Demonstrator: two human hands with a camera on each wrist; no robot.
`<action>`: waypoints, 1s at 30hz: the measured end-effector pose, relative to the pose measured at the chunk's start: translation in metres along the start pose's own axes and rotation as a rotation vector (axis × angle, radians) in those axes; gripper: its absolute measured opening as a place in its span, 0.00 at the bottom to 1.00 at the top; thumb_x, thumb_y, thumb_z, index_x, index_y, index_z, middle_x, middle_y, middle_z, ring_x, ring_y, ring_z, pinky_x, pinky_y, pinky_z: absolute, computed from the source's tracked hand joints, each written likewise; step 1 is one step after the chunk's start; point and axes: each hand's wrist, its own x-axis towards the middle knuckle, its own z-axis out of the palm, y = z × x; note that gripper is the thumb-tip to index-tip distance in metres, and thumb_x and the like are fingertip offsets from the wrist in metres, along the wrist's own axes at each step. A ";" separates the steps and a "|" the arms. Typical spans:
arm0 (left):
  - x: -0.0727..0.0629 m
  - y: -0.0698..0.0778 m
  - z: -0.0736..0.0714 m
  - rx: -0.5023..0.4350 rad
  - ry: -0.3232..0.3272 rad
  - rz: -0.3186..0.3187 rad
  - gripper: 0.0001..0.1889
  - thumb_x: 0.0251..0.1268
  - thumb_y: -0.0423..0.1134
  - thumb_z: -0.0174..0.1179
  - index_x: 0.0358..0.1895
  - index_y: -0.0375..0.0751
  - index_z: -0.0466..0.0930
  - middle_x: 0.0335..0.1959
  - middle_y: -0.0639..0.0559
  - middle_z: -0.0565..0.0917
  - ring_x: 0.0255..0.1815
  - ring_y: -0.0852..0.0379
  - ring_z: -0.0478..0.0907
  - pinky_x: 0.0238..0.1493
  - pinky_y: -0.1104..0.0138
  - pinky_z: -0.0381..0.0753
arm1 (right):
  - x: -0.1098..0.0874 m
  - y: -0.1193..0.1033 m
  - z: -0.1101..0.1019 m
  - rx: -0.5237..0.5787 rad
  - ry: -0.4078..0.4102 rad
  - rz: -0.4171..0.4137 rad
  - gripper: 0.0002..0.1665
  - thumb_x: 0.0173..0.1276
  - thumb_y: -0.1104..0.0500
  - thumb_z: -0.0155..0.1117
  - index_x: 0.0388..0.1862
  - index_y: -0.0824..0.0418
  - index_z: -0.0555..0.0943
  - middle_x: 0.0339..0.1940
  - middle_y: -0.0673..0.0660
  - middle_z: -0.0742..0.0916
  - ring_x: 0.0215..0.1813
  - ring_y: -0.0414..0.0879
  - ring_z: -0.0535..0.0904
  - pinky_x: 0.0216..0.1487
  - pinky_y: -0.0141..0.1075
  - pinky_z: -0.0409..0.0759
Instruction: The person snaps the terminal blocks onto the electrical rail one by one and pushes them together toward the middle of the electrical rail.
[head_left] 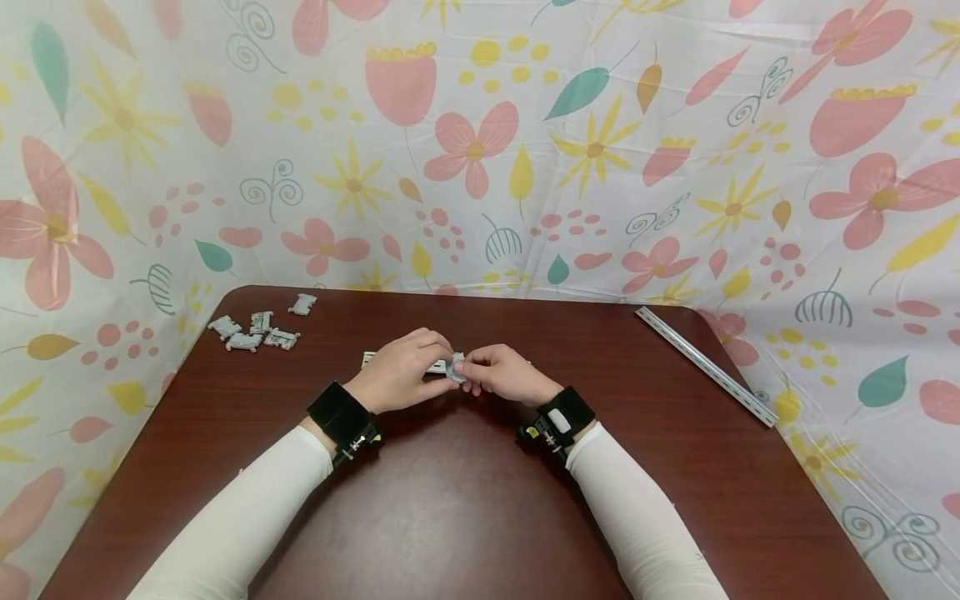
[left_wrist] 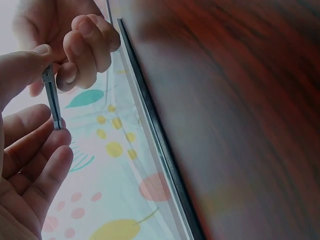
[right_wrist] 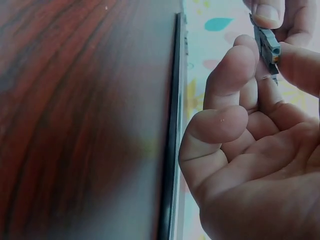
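Note:
A small grey terminal block [head_left: 455,367] is held between both hands above the table. My left hand [head_left: 405,367] spans it from thumb to fingertips; in the left wrist view the block [left_wrist: 52,97] shows edge-on as a narrow strip. The right hand [head_left: 506,372] pinches its near side with thumb and index finger, the other fingers curled below. A bit of orange shows on the block [right_wrist: 269,47] in the right wrist view. Behind the left hand lies a short slotted metal rail [head_left: 369,358], largely covered by that hand. Whether the block touches the rail cannot be told.
Several more grey terminal blocks [head_left: 243,342] lie at the back left of the dark wooden table [head_left: 420,508]. A long slotted metal rail [head_left: 705,364] rests slantwise near the right edge. A flower-patterned cloth [head_left: 480,233] hangs behind the table and at its sides.

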 end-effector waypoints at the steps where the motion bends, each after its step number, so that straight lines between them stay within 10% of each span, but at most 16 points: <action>1: 0.000 0.000 0.000 0.000 0.000 0.000 0.16 0.68 0.45 0.83 0.48 0.41 0.89 0.53 0.50 0.87 0.56 0.51 0.83 0.53 0.60 0.87 | 0.000 0.000 0.000 0.004 -0.002 0.004 0.22 0.87 0.46 0.65 0.40 0.60 0.91 0.33 0.58 0.90 0.33 0.51 0.83 0.34 0.34 0.78; 30: -0.007 -0.017 -0.006 -0.002 -0.156 -0.201 0.27 0.67 0.52 0.82 0.59 0.37 0.88 0.55 0.49 0.85 0.58 0.51 0.81 0.58 0.57 0.86 | 0.003 0.008 0.000 0.075 0.025 0.035 0.25 0.87 0.46 0.65 0.36 0.66 0.86 0.29 0.54 0.86 0.31 0.50 0.80 0.33 0.35 0.77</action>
